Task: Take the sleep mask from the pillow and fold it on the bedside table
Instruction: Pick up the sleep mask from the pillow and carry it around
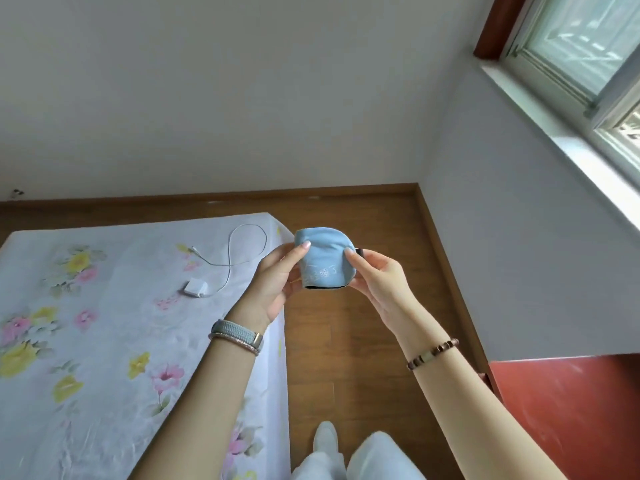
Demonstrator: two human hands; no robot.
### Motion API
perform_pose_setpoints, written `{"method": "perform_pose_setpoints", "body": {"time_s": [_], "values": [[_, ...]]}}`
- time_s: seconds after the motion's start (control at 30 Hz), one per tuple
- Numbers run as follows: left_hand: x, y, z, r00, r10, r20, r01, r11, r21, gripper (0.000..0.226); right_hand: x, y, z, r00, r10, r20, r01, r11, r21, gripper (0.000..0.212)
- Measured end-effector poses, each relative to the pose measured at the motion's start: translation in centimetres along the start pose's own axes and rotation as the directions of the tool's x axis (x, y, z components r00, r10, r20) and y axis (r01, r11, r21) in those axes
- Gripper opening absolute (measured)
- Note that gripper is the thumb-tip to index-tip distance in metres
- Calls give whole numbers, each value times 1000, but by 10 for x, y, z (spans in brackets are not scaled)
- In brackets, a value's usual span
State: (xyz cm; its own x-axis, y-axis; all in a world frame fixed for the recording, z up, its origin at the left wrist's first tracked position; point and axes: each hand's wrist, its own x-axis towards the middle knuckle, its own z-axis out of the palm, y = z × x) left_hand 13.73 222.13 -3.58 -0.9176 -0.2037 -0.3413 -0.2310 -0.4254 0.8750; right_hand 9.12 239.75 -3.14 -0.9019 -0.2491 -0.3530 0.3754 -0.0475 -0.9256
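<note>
Above the wooden floor (374,327), just right of the bed's edge: a light blue sleep mask (323,259), doubled over, black lining showing along its lower edge, white characters printed on the front. Held in mid-air between both hands, pinched from either side. Left hand (273,282) at the mask's 9 o'clock, thumb pressed on the front; right hand (377,278) at 3 o'clock, thumb likewise on the front. A grey watch band (237,334) around the left wrist, a beaded bracelet (433,353) around the right. At 9 o'clock, a floral bed sheet (104,341) carrying a white charger (194,287) and cable. At 4 o'clock, a red counter (571,410) by the wall. At 1 o'clock, a window (581,39).
</note>
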Motion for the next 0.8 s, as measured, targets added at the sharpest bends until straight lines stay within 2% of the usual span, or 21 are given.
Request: {"method": "perform_pose_setpoints", "body": {"time_s": [0.2,0.43,0.8], "values": [[73,29,5,1000,-3,1,3,1000,-25,15,72,-31,5,1000,-12,22,11,1000,15,22],[160,47,17,1000,-2,-21,2,1000,-12,30,169,-57,-4,999,10,50,-9,1000,-23,27],[321,92,71,991,10,-130,-10,1000,-3,30,346,-127,-34,995,40,86,-38,999,-25,25]]}}
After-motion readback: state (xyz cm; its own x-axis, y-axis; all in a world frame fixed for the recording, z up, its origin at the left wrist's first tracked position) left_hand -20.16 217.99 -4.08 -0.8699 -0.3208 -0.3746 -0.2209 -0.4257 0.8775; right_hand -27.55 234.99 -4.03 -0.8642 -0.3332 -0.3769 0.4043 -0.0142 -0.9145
